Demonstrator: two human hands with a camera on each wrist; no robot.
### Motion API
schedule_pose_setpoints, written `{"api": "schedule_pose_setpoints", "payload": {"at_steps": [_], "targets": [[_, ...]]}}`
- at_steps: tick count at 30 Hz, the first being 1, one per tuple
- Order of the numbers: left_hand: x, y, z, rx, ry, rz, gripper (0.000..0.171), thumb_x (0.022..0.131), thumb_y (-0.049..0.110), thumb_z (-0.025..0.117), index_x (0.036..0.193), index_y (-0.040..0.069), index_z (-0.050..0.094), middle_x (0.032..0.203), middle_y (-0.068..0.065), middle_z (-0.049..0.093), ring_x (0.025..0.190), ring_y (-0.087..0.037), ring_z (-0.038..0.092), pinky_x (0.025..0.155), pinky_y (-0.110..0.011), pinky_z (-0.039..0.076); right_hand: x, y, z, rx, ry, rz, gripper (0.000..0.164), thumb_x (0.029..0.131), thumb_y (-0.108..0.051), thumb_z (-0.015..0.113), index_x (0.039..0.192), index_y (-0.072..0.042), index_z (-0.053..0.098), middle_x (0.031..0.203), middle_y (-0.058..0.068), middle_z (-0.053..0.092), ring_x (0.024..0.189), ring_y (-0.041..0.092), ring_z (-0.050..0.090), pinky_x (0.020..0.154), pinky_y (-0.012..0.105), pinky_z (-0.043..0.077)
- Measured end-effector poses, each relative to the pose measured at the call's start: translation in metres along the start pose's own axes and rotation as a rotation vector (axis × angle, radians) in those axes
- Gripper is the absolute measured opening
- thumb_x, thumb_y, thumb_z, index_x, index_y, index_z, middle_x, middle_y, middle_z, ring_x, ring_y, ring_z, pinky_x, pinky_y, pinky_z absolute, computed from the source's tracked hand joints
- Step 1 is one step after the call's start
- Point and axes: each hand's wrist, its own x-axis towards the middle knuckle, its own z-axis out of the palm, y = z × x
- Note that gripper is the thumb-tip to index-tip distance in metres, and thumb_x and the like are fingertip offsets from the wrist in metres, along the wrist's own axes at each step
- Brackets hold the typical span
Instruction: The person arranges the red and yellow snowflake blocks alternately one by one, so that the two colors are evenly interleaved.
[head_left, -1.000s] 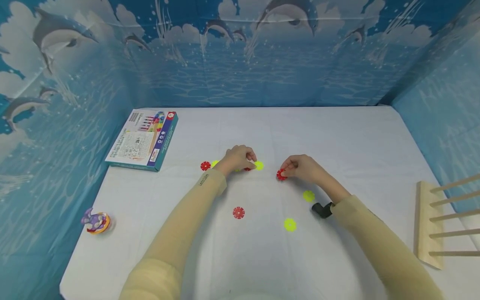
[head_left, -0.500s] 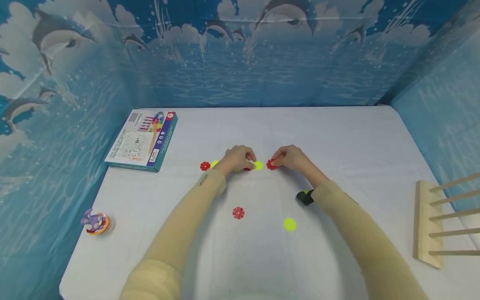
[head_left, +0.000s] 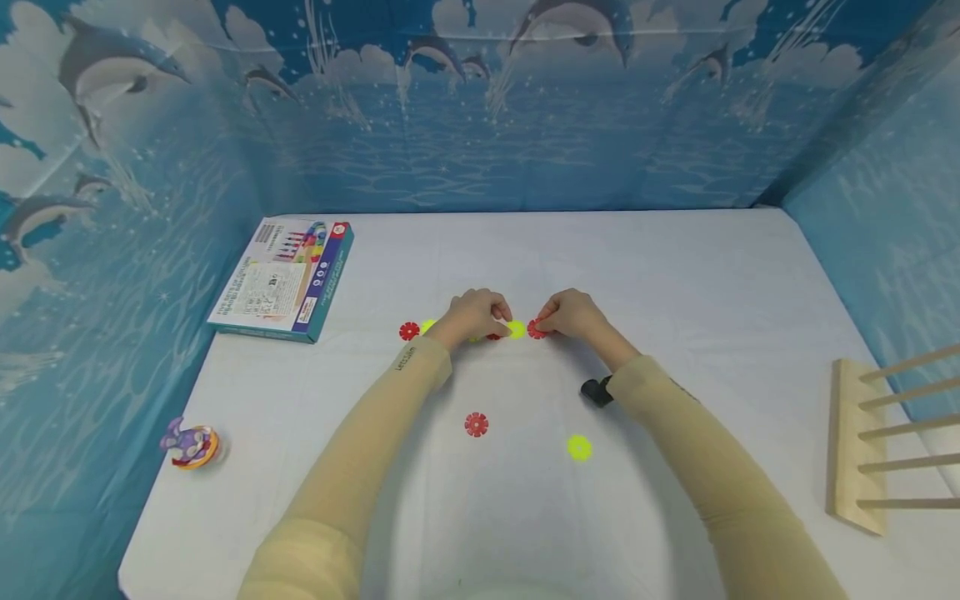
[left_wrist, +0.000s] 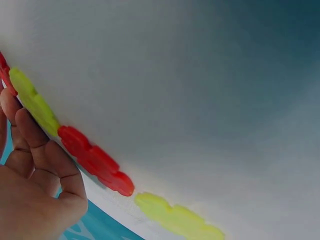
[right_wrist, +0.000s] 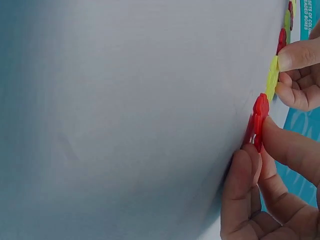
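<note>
Red disc (right_wrist: 258,120) is pinched btwn thumb & fingers of your R hand (head_left: 577,315); in the last sec you've brought it L, to the R end of the row, right by the yellow disc (right_wrist: 272,75). Touching or a hair apart, can't tell. Your L hand (head_left: 471,317) hasn't shifted: thumb & fingertips at that same yellow disc, but pinch vs. light press, can't tell. So the row looks about one disc longer, red after yellow, w/ maybe only alignment left on this piece. Further L, the row runs under your L hand, partly hidden, to the end red disc (head_left: 408,332). Nearer you on the table (head_left: 675,275), the loose red disc (head_left: 476,424) & loose yellow disc (head_left: 580,447) haven't moved.
</note>
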Motion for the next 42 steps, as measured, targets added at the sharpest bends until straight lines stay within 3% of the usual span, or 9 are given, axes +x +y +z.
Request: {"api": "schedule_pose_setpoints", "payload": {"at_steps": [11,26,37,42], "targets": [[0.0,0.002,-0.001,0.02,-0.009,-0.001,0.019,0.087,0.027,0.075,0.101,0.016,0.069,0.094,0.001,0.063,0.093,-0.017,0.055,0.1,-0.045,0.033,-0.007,-0.005,0.005,-0.037,0.048,-0.005,0.018,0.089,-0.018,0.07,0.095,-0.001,0.068,0.084,0.008,0.063,0.075,0.017,0.053,0.063,0.023,0.043],[-0.001,0.006,-0.001,0.0,-0.019,0.011,0.018,0.089,0.025,0.072,0.102,0.015,0.067,0.089,0.0,0.064,0.088,-0.018,0.058,0.107,-0.05,0.03,-0.005,-0.003,0.007,-0.013,0.057,0.007,0.015,0.088,-0.016,0.07,0.094,-0.002,0.067,0.089,0.009,0.063,0.077,0.019,0.053,0.065,0.024,0.043],[0.008,0.019,0.006,0.054,-0.009,0.091,0.022,0.089,0.031,0.072,0.103,0.014,0.069,0.1,-0.002,0.064,0.099,-0.018,0.054,0.097,-0.046,0.037,-0.008,-0.001,0.006,-0.016,0.084,-0.027,0.015,0.086,-0.015,0.073,0.09,-0.001,0.068,0.085,0.008,0.064,0.072,0.015,0.052,0.061,0.023,0.041],[0.011,0.023,0.01,0.069,-0.001,0.093,0.021,0.087,0.03,0.074,0.102,0.016,0.069,0.1,-0.001,0.063,0.1,-0.018,0.052,0.094,-0.042,0.037,-0.01,-0.002,0.004,-0.013,0.087,-0.04,0.014,0.086,-0.014,0.073,0.09,-0.001,0.069,0.083,0.007,0.064,0.071,0.014,0.052,0.06,0.022,0.04]]}}
